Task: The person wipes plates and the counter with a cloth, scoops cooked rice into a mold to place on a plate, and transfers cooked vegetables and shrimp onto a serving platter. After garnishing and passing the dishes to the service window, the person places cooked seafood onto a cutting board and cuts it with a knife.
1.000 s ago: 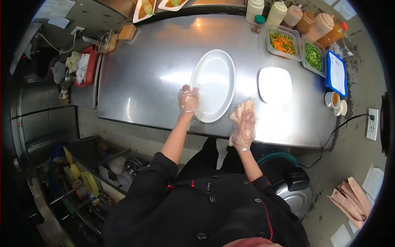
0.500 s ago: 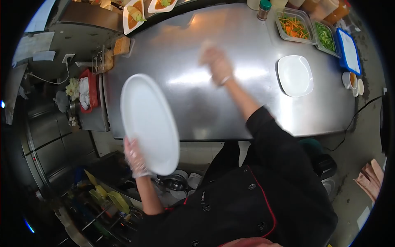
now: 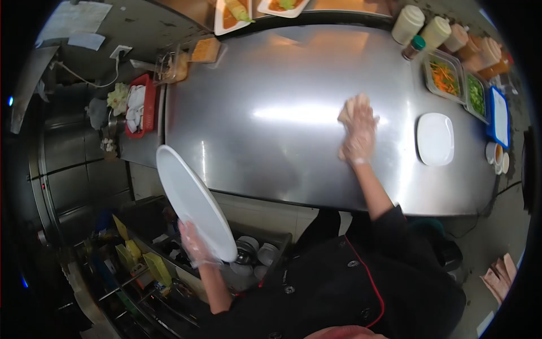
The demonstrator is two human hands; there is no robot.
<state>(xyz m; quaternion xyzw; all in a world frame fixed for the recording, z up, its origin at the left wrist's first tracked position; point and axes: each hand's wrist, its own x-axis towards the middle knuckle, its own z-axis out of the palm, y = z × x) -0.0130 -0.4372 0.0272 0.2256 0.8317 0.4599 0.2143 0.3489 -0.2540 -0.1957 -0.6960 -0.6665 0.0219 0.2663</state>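
Oval platter (image 3: pixel 195 203) at left: plain white. Squarish plate (image 3: pixel 435 139) at right: white. Cloth (image 3: pixel 354 109): beige. Far-right shaker lid (image 3: pixel 418 42): green. Left basket (image 3: pixel 149 107): red. Jacket (image 3: pixel 322 282): black, red piping.

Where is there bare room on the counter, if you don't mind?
The counter is bare between the orange block and the right hand, and between that hand and the square plate. Bottles and tubs crowd the far right.

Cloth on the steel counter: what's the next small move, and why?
Probably sweep the cloth sideways over the counter: the right hand lies over it, and the left hand holds the oval plate off that surface.
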